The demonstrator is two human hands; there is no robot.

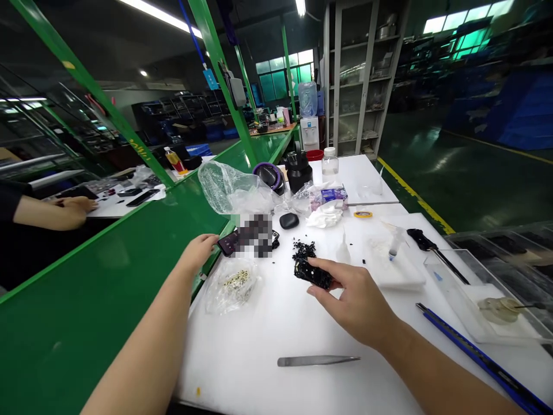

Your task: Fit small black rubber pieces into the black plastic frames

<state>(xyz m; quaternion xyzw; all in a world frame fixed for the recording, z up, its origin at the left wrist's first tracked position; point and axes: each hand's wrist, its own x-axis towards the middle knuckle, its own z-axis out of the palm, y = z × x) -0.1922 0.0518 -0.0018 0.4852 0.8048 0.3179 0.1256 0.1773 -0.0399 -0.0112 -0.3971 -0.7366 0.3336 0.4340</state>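
Observation:
My right hand [352, 291] pinches a glossy black rectangular part [311, 273] between thumb and fingers, just over the white table. Small black pieces [304, 249] lie heaped right behind it. At the table's left edge, my left hand [202, 252] has its fingers closed at the near end of a dark phone [228, 244] with a lit screen; the thumb is mostly hidden. A blurred patch covers what lies beside the phone. Metal tweezers [318, 361] rest in front of my right hand. A clear bag [233, 285] of small gold-coloured parts lies between my arms.
On the right lie a blue utility knife [475, 351], a black-handled tool [436, 253] and a clear tray [496, 328]. A black case [289, 221], a dark bottle [299, 173] and a plastic bag [237, 190] stand behind. Another person's arm [47, 214] shows beyond the green partition [108, 276].

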